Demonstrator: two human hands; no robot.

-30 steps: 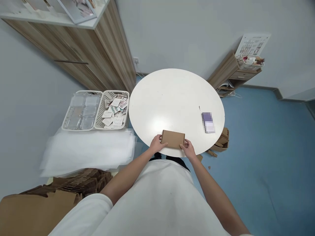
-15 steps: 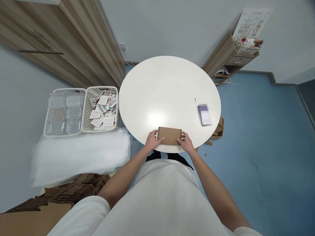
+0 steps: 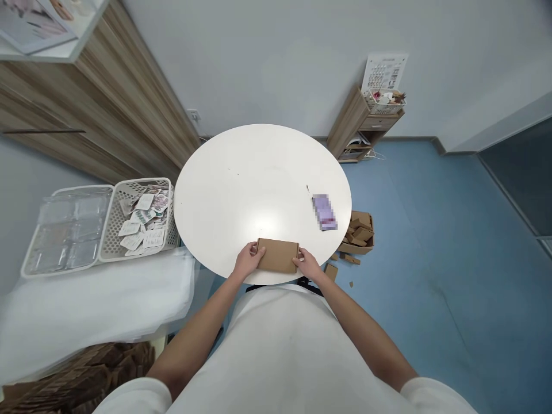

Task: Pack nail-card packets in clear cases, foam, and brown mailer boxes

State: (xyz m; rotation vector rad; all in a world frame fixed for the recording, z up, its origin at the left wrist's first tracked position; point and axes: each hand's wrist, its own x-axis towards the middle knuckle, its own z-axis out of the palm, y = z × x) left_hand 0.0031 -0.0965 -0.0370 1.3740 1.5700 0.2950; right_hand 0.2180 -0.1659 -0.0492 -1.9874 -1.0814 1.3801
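A flat, closed brown cardboard box [image 3: 278, 256] is at the near edge of the round white table [image 3: 241, 190]. My left hand [image 3: 249, 260] grips its left end, thumb on top and fingers round the side. At the right end, my right hand [image 3: 307, 264] holds it the same way, with the thumb on the top face. Whether the box rests on the table or is slightly raised, I cannot tell. A blurred purple item [image 3: 324, 212] lies on the table's right side.
Left of the table are a white basket of printed packets [image 3: 144, 215], a tray of clear containers [image 3: 69, 227] and white sheets [image 3: 103, 293]. A carton of small brown boxes [image 3: 360, 233] stands on the floor at right, near a wooden cabinet [image 3: 366, 126].
The view has shifted, so the table and baskets appear further left and lower. More of the carton at right shows. Both hands still hold the box.
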